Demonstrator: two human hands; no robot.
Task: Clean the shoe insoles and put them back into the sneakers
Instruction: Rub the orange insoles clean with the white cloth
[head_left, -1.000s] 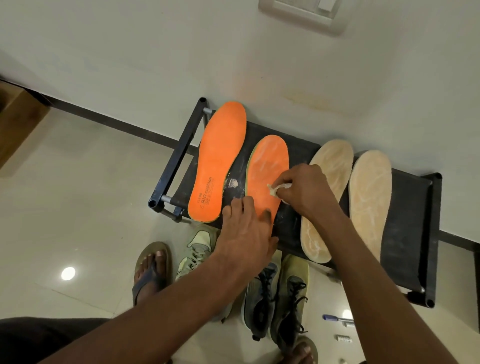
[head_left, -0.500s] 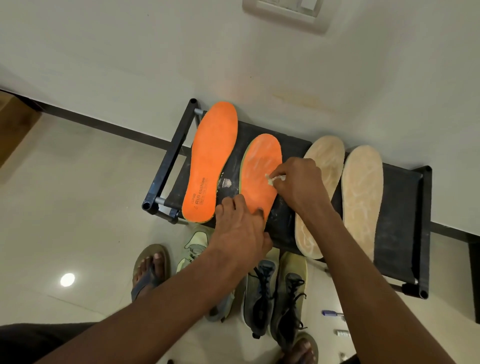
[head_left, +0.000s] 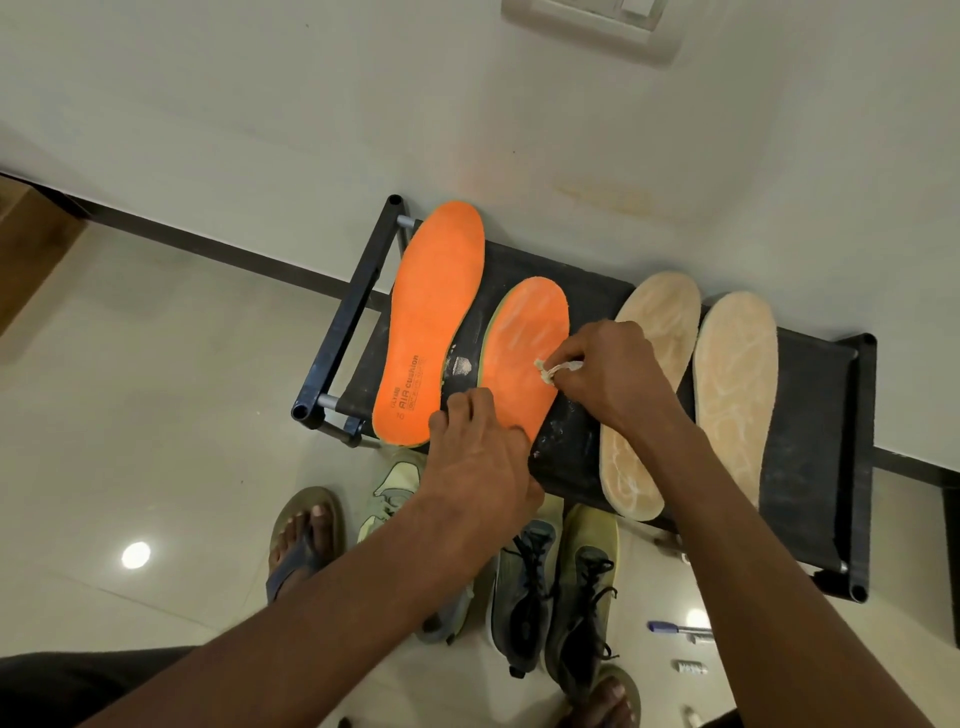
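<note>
The black shoe rack (head_left: 810, 415) sits tight against the wall, so there's basically no room behind it; all the free space is on the floor side and off its left end. Four insoles lie across the rack top. The big orange insole (head_left: 431, 322) hangs over the back edge at the left end, and the second orange insole (head_left: 524, 353) is just beside it, looking chalky with pale streaks. Two beige insoles (head_left: 727, 395) take up the right half, heels poking past the front edge.

The left hand (head_left: 478, 457) presses flat, fingers straight, on the heel of the streaky orange one. The right hand (head_left: 608, 379) pinches a small white wad (head_left: 550, 370) against its right edge.

Dark sneakers (head_left: 550, 587) wait on the floor under the front edge, a pale sneaker (head_left: 395, 488) next to them.
</note>
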